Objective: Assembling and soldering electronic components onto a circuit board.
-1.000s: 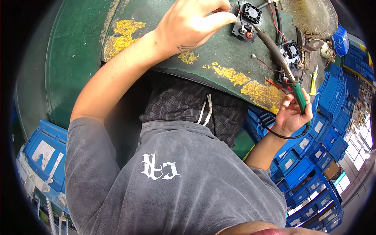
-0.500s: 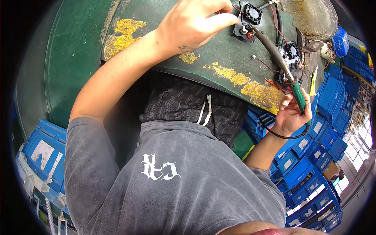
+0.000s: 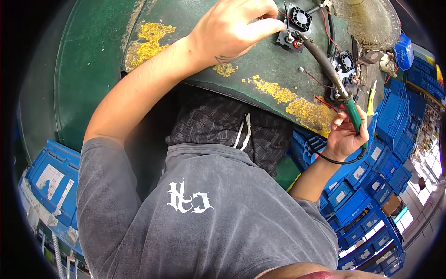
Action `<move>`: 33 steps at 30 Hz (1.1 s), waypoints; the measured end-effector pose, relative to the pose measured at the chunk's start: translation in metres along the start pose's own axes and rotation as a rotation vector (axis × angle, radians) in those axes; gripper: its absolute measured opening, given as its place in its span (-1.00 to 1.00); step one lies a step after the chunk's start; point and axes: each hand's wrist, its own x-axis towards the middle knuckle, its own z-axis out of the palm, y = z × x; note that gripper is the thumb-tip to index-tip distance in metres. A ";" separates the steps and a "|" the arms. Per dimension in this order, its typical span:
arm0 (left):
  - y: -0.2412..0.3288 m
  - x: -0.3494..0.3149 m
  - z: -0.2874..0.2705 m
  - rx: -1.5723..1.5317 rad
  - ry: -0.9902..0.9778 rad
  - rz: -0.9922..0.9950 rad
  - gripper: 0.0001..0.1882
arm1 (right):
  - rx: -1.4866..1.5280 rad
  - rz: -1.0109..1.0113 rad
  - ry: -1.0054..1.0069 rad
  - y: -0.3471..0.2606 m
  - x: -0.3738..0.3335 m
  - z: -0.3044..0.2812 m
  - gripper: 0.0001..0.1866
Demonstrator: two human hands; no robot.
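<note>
My right hand [image 3: 346, 135] is wrapped round the green handle of a soldering iron [image 3: 331, 72]. Its dark shaft slants up and left. The tip meets the terminals of a small board with a black cooling fan [image 3: 300, 18], beside a red-ringed post [image 3: 297, 44]. My left hand [image 3: 239, 30] reaches over the bench from the left. Thumb and forefinger are pinched together at the board's left edge, beside a thin black wire [image 3: 286, 16]. What lies between those fingertips is too small to tell.
A second fan board [image 3: 346, 63] with red wires lies to the right on the worn green bench [image 3: 186, 23]. Behind stands a stained, rounded translucent thing [image 3: 367, 23]. Blue bins [image 3: 353, 204] are stacked at the right; another blue bin [image 3: 51, 181] stands at the left.
Both hands have kept nearly the same place, with only a slight shift. The iron's tip stays at the terminals.
</note>
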 end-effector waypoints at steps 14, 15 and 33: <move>0.001 -0.001 -0.001 0.014 -0.114 -0.009 -0.84 | 0.059 -0.007 -0.054 0.003 -0.001 -0.004 -0.48; 0.006 -0.001 -0.004 0.014 -0.114 -0.009 -0.84 | 0.055 -0.011 -0.049 0.003 -0.001 -0.004 -0.48; -0.001 -0.001 0.002 -0.005 -0.064 0.012 -0.80 | -0.094 -0.077 -0.084 0.002 0.000 -0.008 -0.46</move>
